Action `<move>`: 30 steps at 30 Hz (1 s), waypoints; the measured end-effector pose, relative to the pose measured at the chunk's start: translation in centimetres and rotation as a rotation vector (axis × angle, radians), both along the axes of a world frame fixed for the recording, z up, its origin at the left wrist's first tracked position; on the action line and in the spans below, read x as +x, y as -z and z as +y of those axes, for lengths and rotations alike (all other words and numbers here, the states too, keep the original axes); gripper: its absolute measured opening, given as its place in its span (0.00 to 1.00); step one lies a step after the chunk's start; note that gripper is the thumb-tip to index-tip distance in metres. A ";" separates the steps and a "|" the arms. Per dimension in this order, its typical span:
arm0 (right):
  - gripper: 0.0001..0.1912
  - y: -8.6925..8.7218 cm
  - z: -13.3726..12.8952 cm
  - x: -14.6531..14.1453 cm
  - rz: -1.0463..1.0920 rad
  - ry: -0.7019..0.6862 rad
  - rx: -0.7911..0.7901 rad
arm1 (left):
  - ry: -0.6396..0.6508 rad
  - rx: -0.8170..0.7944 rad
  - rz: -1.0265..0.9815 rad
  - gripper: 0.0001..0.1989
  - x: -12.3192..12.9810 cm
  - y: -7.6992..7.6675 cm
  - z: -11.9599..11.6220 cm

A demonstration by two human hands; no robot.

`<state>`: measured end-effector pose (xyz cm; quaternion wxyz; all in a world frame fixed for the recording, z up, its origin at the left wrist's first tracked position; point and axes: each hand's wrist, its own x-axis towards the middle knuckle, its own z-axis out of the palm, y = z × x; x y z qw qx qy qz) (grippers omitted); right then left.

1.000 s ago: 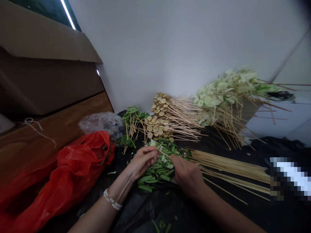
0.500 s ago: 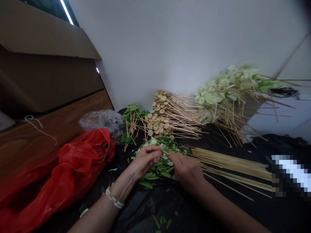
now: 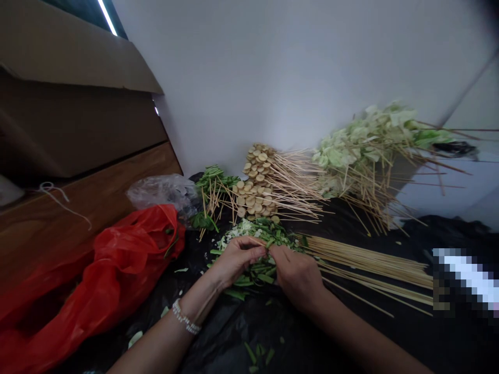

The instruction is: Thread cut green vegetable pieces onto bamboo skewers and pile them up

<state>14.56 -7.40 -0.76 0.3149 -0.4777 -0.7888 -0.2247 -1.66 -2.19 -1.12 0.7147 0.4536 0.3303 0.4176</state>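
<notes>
My left hand (image 3: pixel 239 262) is closed in a pinch, thumb against forefinger, on what looks like a small green vegetable piece (image 3: pixel 269 242). Fingertip to fingertip with it, my right hand (image 3: pixel 298 272) is curled shut. A thin pale stick, apparently a bamboo skewer (image 3: pixel 254 240), shows at the left fingers; the right fingers hide most of their grip. Beneath both hands lies a heap of cut green vegetable pieces (image 3: pixel 247 280) with white bits (image 3: pixel 242 228). Right of the heap, a bundle of bare bamboo skewers (image 3: pixel 370 257) lies on black plastic sheeting (image 3: pixel 218 337).
Behind the heap are skewered pale slices (image 3: pixel 257 197), skewered greens (image 3: pixel 214 179) and skewered leafy cabbage (image 3: pixel 351 143) against the wall. A red plastic bag (image 3: pixel 117 280) and a clear bag (image 3: pixel 163 192) lie left. Beyond them stands a cardboard box (image 3: pixel 78 119).
My left hand has shifted slightly right, bringing its fingertips up against those of my right hand. Both hands stay closed over the heap.
</notes>
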 end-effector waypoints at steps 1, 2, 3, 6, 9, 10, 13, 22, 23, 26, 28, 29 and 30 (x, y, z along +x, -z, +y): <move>0.12 0.0 0.1 0.2 -0.001 0.008 0.008 | -0.005 0.023 0.029 0.12 -0.2 -0.1 0.2; 0.12 -0.1 0.2 0.4 -0.002 0.019 0.014 | -0.013 0.051 0.070 0.13 -0.6 -0.3 0.5; 0.12 -0.1 0.3 0.7 -0.002 0.036 0.017 | -0.029 0.081 0.123 0.13 -1.0 -0.6 0.9; 0.12 -0.1 0.7 1.5 -0.009 0.091 0.012 | -0.073 0.173 0.309 0.14 -2.9 -1.7 2.0; 0.12 0.1 0.8 1.7 -0.020 0.098 -0.009 | 0.025 0.238 0.494 0.14 -4.7 -3.0 2.5; 0.12 0.2 0.8 1.7 -0.024 0.093 -0.017 | 0.085 0.253 0.543 0.14 -5.2 -3.4 2.5; 0.12 0.4 0.8 1.5 -0.028 0.079 -0.042 | 0.231 0.308 0.674 0.13 -6.0 -3.6 2.5; 0.11 0.4 0.8 1.5 -0.012 0.062 -0.062 | 0.269 0.614 1.048 0.09 -6.1 -1.6 2.9; 0.11 0.4 0.8 1.5 -0.012 0.063 -0.065 | 0.243 0.659 1.049 0.08 -6.0 -1.6 2.9; 0.12 0.3 0.8 1.5 -0.011 0.065 -0.061 | 0.196 0.765 1.022 0.08 -5.8 -1.7 2.9; 0.11 0.3 0.8 1.6 -0.013 0.068 -0.057 | 0.229 0.782 1.020 0.07 -5.8 -1.8 2.9; 0.11 0.3 0.8 1.6 -0.014 0.069 -0.056 | 0.255 0.780 1.026 0.06 -5.9 -1.8 2.9; 0.11 0.3 0.8 1.6 -0.014 0.069 -0.054 | 0.281 0.776 1.035 0.06 -5.9 -1.8 2.9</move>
